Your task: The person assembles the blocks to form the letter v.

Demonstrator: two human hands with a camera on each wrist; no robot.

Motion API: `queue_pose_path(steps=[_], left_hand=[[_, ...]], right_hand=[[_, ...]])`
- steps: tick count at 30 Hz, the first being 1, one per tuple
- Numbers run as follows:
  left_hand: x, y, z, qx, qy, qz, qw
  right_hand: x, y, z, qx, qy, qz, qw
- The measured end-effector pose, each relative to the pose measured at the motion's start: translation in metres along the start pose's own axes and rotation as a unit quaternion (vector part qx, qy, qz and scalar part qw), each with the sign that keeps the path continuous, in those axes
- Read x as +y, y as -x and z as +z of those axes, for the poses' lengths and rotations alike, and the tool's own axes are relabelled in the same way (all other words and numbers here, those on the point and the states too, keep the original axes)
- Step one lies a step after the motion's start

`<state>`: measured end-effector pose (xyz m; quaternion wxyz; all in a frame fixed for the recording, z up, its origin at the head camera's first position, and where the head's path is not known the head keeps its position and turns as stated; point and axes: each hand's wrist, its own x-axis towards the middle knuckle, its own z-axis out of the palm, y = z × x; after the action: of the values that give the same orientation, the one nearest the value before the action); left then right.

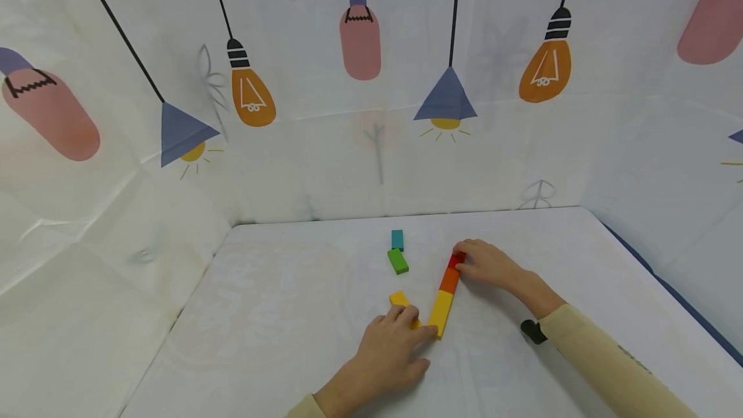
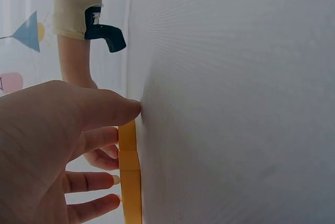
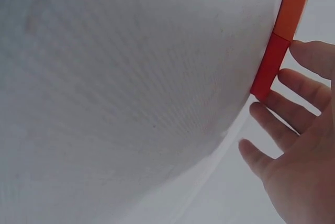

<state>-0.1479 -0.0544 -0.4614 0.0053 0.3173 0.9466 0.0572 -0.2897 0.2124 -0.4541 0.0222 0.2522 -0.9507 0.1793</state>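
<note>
A line of blocks slants across the table: a red block (image 1: pixel 455 260) at the far end, an orange block (image 1: pixel 449 280), then a yellow block (image 1: pixel 441 313) nearest me. My right hand (image 1: pixel 490 266) touches the red block, its thumb by the joint with the orange one in the right wrist view and its fingers extended along the red block (image 3: pixel 270 67). My left hand (image 1: pixel 389 347) has its index finger at the near end of the yellow block. Its other fingers reach over an amber block (image 1: pixel 398 298), partly hidden by them.
A green block (image 1: pixel 398 261) lies left of the line, with a teal block (image 1: pixel 397 240) just behind it. A dark wrist device (image 1: pixel 533 331) sits under the right sleeve. Behind the white table (image 1: pixel 278 289) hangs a sheet printed with lamps.
</note>
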Motion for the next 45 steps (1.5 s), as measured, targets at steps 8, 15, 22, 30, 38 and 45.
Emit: queue_pose_path(steps=[8,15,22,30,38,45], left_hand=[[-0.0003,0.0003,0.0009,0.006,0.0,0.002,1.0],[-0.0006,0.0004,0.0014,0.006,0.002,0.0,1.0],[-0.0007,0.0008,0.0008,0.006,0.007,0.002,1.0],[-0.0005,0.0011,0.0002,0.004,0.012,0.0,0.9999],[0.0004,0.0014,-0.0009,0.006,0.007,0.002,1.0],[0.0007,0.0009,-0.0011,0.001,0.004,-0.001,1.0]], right_hand=[[0.0027,-0.0014,0.0023,-0.003,0.006,0.001,1.0],[0.0031,-0.0026,0.0035,-0.004,0.004,0.001,1.0],[0.0033,-0.0032,0.0027,-0.007,-0.006,0.008,0.9999],[0.003,-0.0016,0.0029,-0.002,-0.046,0.024,0.9986],[0.0044,0.001,0.0024,0.011,-0.112,0.054,0.9922],[0.0063,-0.0012,0.0027,0.011,-0.148,0.082,0.9855]])
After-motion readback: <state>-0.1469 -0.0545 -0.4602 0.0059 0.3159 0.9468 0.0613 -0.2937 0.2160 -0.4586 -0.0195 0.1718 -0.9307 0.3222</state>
